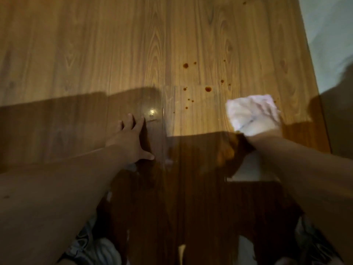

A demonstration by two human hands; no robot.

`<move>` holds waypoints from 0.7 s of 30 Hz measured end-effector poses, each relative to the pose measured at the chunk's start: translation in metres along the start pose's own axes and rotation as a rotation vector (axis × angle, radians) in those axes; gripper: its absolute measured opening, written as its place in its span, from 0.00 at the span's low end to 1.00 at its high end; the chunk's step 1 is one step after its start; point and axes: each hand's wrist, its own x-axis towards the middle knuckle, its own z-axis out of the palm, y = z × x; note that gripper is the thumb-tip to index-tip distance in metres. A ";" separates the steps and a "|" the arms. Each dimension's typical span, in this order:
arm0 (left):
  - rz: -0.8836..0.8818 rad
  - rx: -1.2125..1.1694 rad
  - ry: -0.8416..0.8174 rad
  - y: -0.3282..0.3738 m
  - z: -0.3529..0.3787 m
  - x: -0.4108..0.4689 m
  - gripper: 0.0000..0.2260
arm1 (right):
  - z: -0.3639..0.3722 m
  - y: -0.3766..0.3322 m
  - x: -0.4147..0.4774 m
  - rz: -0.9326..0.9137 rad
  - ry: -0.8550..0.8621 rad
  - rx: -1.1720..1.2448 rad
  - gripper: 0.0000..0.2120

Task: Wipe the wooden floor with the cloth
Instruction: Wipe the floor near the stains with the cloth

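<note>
The fingers of the left hand are laid spread on the wooden floor, those of the right hand are blurred past telling against the white cloth, and the reddish-brown drops just beside it are judged still unwiped.

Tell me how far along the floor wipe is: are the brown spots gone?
Done: nothing I can confirm; no wiped patch is distinguishable. In hand: the right hand grips the white cloth, blurred, beside the spatter, while the left hand rests flat on the wooden floor. Left: the brown spots lie unwiped beyond and to the left of the cloth, so most of the job remains.
</note>
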 end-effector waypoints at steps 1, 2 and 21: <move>-0.003 0.023 0.011 0.003 -0.001 -0.001 0.59 | -0.002 0.004 0.006 0.150 -0.032 -0.048 0.18; -0.008 0.038 0.015 0.004 -0.002 -0.002 0.59 | 0.001 -0.003 0.007 0.155 -0.027 -0.071 0.17; 0.018 -0.042 -0.024 -0.007 0.004 0.003 0.60 | 0.026 -0.074 0.017 0.092 -0.092 0.262 0.26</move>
